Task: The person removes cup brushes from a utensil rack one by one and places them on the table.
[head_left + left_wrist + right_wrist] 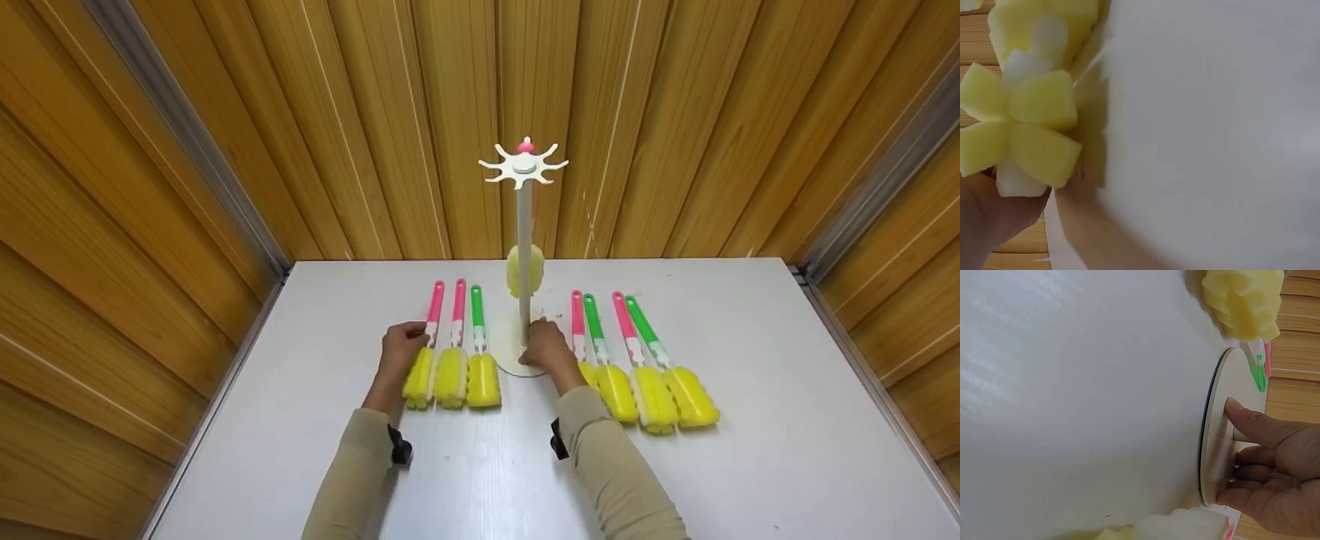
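My left hand [403, 349] pinches the neck of the leftmost pink-handled sponge brush [418, 381], which lies on the table. In the left wrist view, that brush's yellow and white sponge head [1044, 101] covers the fingers, and only part of the hand [1002, 216] shows. My right hand [551, 346] grips low on a white stand [523, 225], at the foot of its pole. From the right wrist, the thumb [1244, 416] presses on the round base [1220, 424] and the other fingers curl on the pole's far side. A yellow sponge brush [537, 271] hangs behind the pole.
Beside the left brush lie another pink-handled brush [451, 379] and a green-handled one [484, 381]. Several more brushes [654, 397], pink and green, lie right of the stand. Prongs [523, 166] spread from the stand's top. Wooden-look panels [457, 112] wall the white table [465, 480].
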Action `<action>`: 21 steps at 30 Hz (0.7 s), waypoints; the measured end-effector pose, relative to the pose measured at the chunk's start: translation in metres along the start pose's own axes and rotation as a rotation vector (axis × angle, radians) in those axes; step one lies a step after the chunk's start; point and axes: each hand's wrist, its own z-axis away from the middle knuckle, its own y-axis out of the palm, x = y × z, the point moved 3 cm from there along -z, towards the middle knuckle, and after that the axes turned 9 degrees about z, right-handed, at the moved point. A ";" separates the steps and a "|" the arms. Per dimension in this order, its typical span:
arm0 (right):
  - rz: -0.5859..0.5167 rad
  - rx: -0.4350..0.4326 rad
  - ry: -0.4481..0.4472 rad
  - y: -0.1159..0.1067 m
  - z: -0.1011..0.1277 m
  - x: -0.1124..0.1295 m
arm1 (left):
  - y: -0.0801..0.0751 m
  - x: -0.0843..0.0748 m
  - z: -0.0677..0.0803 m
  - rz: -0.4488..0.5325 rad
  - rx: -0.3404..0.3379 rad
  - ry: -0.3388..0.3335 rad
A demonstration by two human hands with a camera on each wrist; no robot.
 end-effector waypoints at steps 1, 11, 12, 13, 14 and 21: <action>-0.007 0.003 0.005 0.001 -0.001 0.000 | 0.000 0.000 0.000 -0.008 -0.003 0.007; -0.021 0.012 0.013 0.002 -0.003 0.001 | 0.007 -0.020 -0.001 -0.087 0.007 0.173; -0.019 0.011 0.011 0.003 -0.004 0.000 | 0.009 -0.024 -0.001 -0.098 0.009 0.192; -0.015 0.011 0.009 0.003 -0.003 0.000 | 0.011 -0.028 0.000 -0.108 0.008 0.213; -0.008 0.009 0.005 0.002 -0.003 0.000 | 0.013 -0.033 0.000 -0.113 0.011 0.229; 0.014 0.001 -0.016 0.000 0.001 0.000 | 0.040 -0.070 0.002 -0.079 0.035 0.271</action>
